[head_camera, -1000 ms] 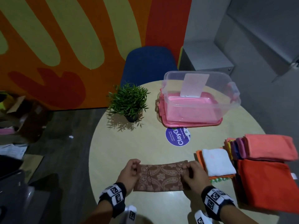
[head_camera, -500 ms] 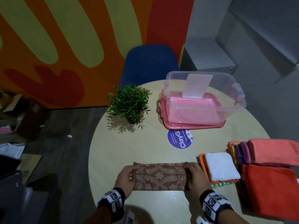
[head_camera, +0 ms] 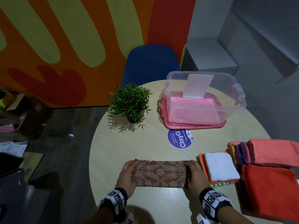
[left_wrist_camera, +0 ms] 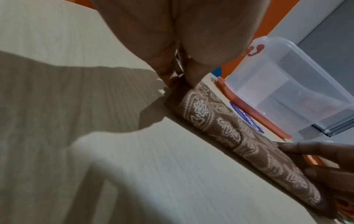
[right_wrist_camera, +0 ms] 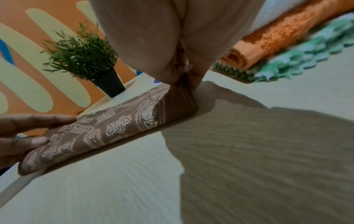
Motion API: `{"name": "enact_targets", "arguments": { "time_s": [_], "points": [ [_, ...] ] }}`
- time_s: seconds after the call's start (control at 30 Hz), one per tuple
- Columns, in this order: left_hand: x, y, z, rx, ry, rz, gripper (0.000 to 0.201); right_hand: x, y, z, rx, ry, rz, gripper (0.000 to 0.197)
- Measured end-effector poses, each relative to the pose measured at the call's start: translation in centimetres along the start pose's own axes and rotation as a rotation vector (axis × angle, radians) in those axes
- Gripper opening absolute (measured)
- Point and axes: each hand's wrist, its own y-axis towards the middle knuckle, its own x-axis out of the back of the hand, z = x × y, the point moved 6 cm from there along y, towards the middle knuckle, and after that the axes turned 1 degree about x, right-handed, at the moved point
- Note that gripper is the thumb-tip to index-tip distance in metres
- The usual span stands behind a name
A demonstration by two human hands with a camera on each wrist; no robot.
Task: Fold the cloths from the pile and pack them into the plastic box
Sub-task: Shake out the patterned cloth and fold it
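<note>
- Where the cloth (head_camera: 161,173) earlier lay wider, it now sits folded narrower, lower centre on the surface (head_camera: 145,143).
- Left hand (head_camera: 127,174) and right hand (head_camera: 195,174) pinch its ends.
- Only the head view shows the pile (head_camera: 273,159); the box (head_camera: 205,97) sits upper right.

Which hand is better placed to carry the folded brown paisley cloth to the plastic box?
Probably the right hand: it grips the brown paisley cloth at its right end, and the clear plastic box stands on that side.

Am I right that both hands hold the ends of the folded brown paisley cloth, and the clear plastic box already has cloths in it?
Not quite. Left hand and right hand do hold the brown paisley cloth, but the head view shows no cloths in the clear plastic box.
</note>
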Motion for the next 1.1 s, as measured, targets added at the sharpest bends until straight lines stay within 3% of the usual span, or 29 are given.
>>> {"name": "enact_targets", "arguments": {
  "time_s": [0.23,0.37,0.5,0.63,0.83,1.1],
  "points": [
    [-0.4,1.3,-0.7,-0.079,0.088,0.057,0.056,0.0,-0.6,-0.5,-0.047,-0.065,-0.023,0.055],
    [-0.5,0.7,-1.4,-0.123,0.512,0.029,0.058,-0.3,-1.5,0.5,0.077,-0.286,-0.030,0.061],
    [-2.9,0.3,-3.9,-0.239,0.688,0.195,0.060,-2.8,-1.3,2.3,0.281,-0.389,0.128,0.064],
    [-5.6,0.3,-3.4,-0.278,0.838,0.343,0.065,-5.5,-0.8,1.7,0.275,-0.531,0.280,0.070],
    [-4.7,1.3,0.4,-0.165,0.868,0.339,0.076,-5.9,-0.8,-1.5,0.182,-0.591,0.326,0.080],
    [-3.2,2.1,1.9,-0.008,0.853,0.388,0.081,-5.4,-0.5,-1.7,0.117,-0.578,0.403,0.087]
  ]
}}
